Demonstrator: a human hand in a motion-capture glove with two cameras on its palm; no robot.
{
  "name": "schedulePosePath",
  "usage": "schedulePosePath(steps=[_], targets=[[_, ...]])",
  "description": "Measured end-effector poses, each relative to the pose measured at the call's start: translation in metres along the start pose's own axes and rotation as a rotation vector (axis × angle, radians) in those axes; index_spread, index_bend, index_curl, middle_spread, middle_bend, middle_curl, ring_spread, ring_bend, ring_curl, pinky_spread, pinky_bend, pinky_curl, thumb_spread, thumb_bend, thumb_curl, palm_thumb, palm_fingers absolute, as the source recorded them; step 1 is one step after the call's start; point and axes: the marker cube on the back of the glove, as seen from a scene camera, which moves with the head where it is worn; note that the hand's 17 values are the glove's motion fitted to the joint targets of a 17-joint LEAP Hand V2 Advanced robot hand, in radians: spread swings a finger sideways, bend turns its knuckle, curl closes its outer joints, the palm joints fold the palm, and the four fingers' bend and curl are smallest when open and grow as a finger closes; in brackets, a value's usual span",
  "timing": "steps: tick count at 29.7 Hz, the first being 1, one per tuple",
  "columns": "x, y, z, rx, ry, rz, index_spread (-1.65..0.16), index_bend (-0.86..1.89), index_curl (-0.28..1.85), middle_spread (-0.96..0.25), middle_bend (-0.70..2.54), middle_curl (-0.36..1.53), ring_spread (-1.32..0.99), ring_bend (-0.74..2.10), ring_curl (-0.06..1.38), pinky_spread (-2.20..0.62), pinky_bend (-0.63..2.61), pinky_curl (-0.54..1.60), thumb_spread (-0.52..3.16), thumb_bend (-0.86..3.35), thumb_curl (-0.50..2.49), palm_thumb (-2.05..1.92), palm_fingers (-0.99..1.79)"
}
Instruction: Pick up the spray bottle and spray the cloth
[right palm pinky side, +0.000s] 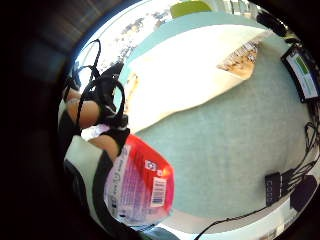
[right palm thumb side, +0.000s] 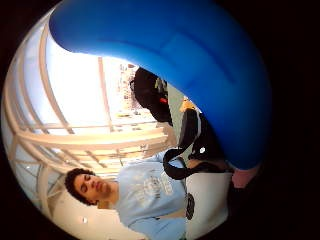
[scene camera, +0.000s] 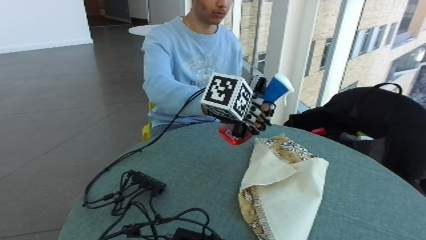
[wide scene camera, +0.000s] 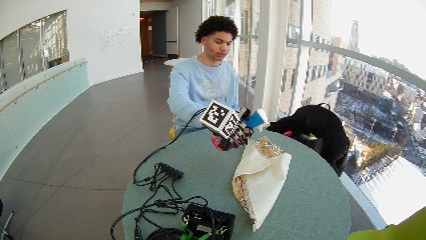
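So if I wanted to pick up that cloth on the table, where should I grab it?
Probably the corner of the cloth nearest the spray bottle, where the patterned edge is folded up off the table. Coming from above and pinching that raised fold looks easiest, since the rest lies flat. The gloved right hand already holds the bottle.

The outside view is looking across the round table toward the seated person, quite near. The wide outside view is facing the same way from farther back. Both are sharing the cloth. The palm views are looking from the right hand: one down at the table, one at the bottle's blue head, very near.
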Motion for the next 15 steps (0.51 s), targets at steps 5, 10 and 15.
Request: schedulePosePath(steps=[5, 10, 15], targets=[[-0.048, 0.000, 0.043, 0.066, -0.074, -0.189, -0.18, 0.11, 0.27, -0.06, 0.46, 0.46, -0.04, 0.62, 0.39, 0.08, 0.31, 0.37, 1.08, -0.02, 0.51, 0.81, 1.14], [-0.088, 0.004, 0.100, 0.104, -0.168, -0.343, -0.18, 0.11, 0.27, -0.06, 0.45, 0.46, -0.04, 0.61, 0.39, 0.09, 0.31, 0.37, 1.08, -0.02, 0.51, 0.81, 1.13], [-0.115, 0.004, 0.150, 0.104, -0.230, -0.432, -0.19, 0.11, 0.28, -0.06, 0.44, 0.45, -0.04, 0.58, 0.39, 0.09, 0.30, 0.37, 1.09, -0.02, 0.51, 0.80, 1.11]])
